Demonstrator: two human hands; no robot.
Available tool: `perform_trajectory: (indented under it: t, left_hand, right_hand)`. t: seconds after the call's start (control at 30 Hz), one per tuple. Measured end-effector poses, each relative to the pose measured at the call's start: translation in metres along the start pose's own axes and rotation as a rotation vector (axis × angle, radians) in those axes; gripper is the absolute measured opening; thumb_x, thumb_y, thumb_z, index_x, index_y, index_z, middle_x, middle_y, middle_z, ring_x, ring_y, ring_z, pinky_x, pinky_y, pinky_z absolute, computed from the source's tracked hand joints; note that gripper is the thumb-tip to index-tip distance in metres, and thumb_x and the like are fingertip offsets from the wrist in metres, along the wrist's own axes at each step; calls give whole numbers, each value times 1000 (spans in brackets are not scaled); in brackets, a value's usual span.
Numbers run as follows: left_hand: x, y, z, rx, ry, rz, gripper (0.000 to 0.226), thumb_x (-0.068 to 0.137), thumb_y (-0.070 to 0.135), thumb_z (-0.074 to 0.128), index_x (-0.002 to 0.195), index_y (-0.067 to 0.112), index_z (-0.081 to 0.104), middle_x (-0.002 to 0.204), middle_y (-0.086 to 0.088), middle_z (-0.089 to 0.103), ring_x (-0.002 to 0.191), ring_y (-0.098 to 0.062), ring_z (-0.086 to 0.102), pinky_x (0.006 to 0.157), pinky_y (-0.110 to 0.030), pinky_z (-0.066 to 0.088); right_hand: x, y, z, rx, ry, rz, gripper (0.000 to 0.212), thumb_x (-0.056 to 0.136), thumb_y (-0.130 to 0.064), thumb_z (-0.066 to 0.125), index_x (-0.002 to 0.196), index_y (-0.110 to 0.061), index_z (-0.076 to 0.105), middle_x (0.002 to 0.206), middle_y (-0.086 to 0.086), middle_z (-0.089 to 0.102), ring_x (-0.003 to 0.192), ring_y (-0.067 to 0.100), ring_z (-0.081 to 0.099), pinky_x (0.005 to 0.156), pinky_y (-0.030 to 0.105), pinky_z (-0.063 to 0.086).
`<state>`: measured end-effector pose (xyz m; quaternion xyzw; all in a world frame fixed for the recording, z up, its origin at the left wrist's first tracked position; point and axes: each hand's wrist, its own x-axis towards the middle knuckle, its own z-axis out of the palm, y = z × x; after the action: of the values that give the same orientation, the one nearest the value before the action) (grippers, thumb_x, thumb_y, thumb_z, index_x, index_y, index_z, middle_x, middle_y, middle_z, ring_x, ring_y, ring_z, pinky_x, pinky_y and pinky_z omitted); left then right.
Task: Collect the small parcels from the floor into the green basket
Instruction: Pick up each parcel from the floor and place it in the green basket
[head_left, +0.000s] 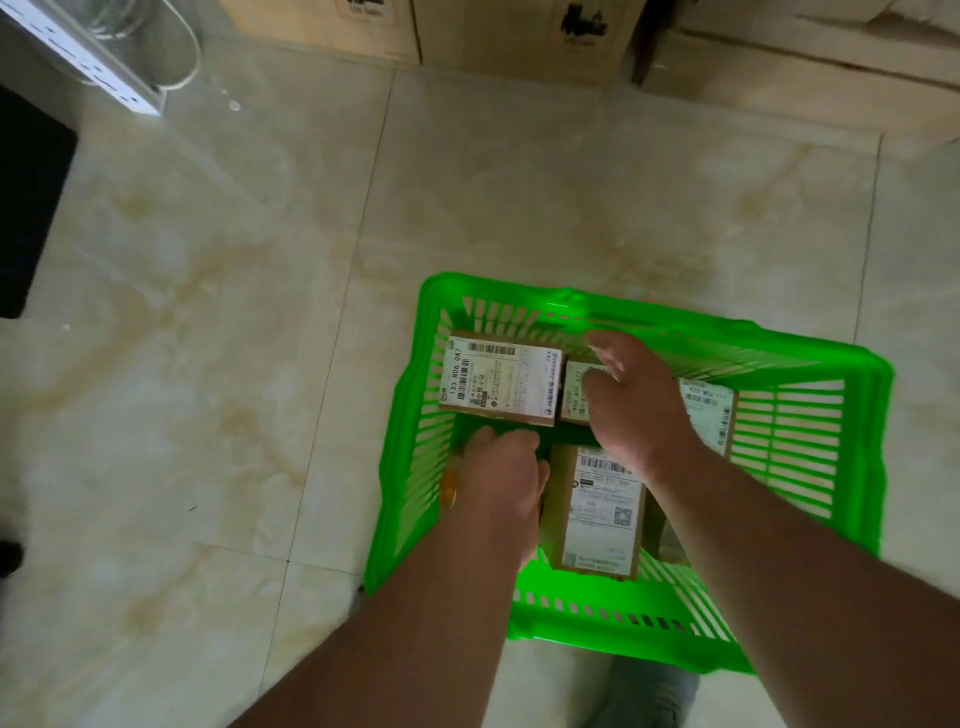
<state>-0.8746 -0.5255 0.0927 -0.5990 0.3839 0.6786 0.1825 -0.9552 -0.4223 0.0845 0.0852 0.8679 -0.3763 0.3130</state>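
A pale marbled tile floor (208, 312) fills the scene, with brown cardboard cartons (519, 36) lined along the far edge and a white power strip (88, 57) at the far left. On the floor, right of centre and near the person, sits a bright green basket (810, 467) with slatted walls.

Both bare forearms reach down and forward into the basket. Four small parcels show inside it, all brown boxes with white shipping labels. One parcel (498, 382) lies at the far left of the basket. A second parcel (576, 395) lies just beside it to the right, partly hidden. A third parcel (709, 410) sits further right, mostly behind the right wrist. A fourth parcel (597, 514) stands near the front wall, between the two arms.

The right hand (631, 400) is spread palm down with fingers fairly straight, resting over the second parcel; it grips nothing that can be seen. The left hand (501, 483) is curled at the near left corner, knuckles up, next to the fourth parcel. What its fingers hold cannot be told, as they are hidden beneath it.
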Motion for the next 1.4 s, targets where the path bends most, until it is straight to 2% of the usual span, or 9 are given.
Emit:
perform_trajectory:
  t: [0.1, 0.23, 0.33, 0.43, 0.7, 0.87, 1.0, 1.23, 1.4]
  left_hand:
    - [-18, -9, 2, 252, -1, 17, 43, 92, 11, 52, 134, 5, 52, 138, -24, 58, 96, -24, 54, 91, -39, 52]
    - [-42, -33, 7, 529, -40, 9, 14, 102, 15, 52, 91, 23, 55, 92, 2, 61, 74, -5, 50, 47, -10, 43]
    - [-44, -43, 14, 594, -68, 49, 15, 101, 19, 56, 112, 28, 59, 104, 8, 64, 97, -13, 61, 64, -14, 51]
    - [-21, -47, 15, 609, 7, 198, 60, 90, 14, 61, 146, 30, 49, 122, 1, 67, 112, -23, 65, 98, -37, 54]
    - [12, -24, 24, 1011, 2, 241, 96, 62, 32, 48, 154, 45, 23, 137, -10, 57, 113, -41, 67, 92, -61, 56]
    - [-7, -32, 20, 1008, -1, 297, 62, 90, 30, 52, 151, 34, 40, 127, -6, 65, 97, -30, 71, 53, -28, 53]
    - [-20, -67, 10, 978, -59, 154, 33, 95, 13, 49, 125, 17, 62, 118, -1, 71, 99, -26, 70, 47, -20, 45]
    - [-33, -88, 7, 810, -86, 134, 43, 90, 12, 49, 129, 20, 66, 124, 3, 73, 107, -16, 67, 73, -20, 48]
    - [-50, -76, 21, 576, -146, 125, 44, 91, 5, 50, 131, 19, 63, 111, 2, 78, 61, 5, 64, 51, -10, 44]
  right_hand:
    - [-29, 29, -21, 100, 168, 209, 33, 99, -20, 44, 126, -21, 63, 125, 1, 65, 101, 17, 65, 71, 16, 50]
    - [-68, 63, -32, 129, 19, 392, 25, 88, -21, 48, 86, -16, 72, 83, 7, 74, 72, 25, 67, 62, 28, 47]
    - [-86, 77, -26, 133, -91, 442, 27, 98, -19, 52, 118, -15, 68, 110, 8, 69, 98, 27, 65, 70, 26, 47]
    - [-87, 85, -17, 134, -106, 440, 39, 91, -29, 52, 128, -24, 64, 122, -1, 69, 111, 27, 65, 91, 39, 55]
    - [-85, 99, -13, 208, -113, 452, 45, 86, -32, 51, 130, -31, 62, 129, -1, 70, 110, 25, 67, 93, 45, 57]
    - [-84, 101, -14, 198, -97, 470, 33, 95, -20, 51, 126, -17, 63, 127, 8, 69, 107, 26, 66, 82, 34, 54]
    - [-86, 104, -12, 148, -132, 459, 28, 98, -16, 46, 114, -10, 68, 118, 11, 70, 101, 25, 65, 88, 40, 56]
    - [-94, 99, -22, 204, -130, 388, 41, 91, -14, 46, 123, -24, 70, 116, -4, 75, 98, 13, 67, 79, 32, 53]
    - [-89, 79, -47, 118, -57, 280, 45, 84, -27, 49, 126, -24, 64, 122, -4, 72, 104, 19, 69, 88, 39, 57]
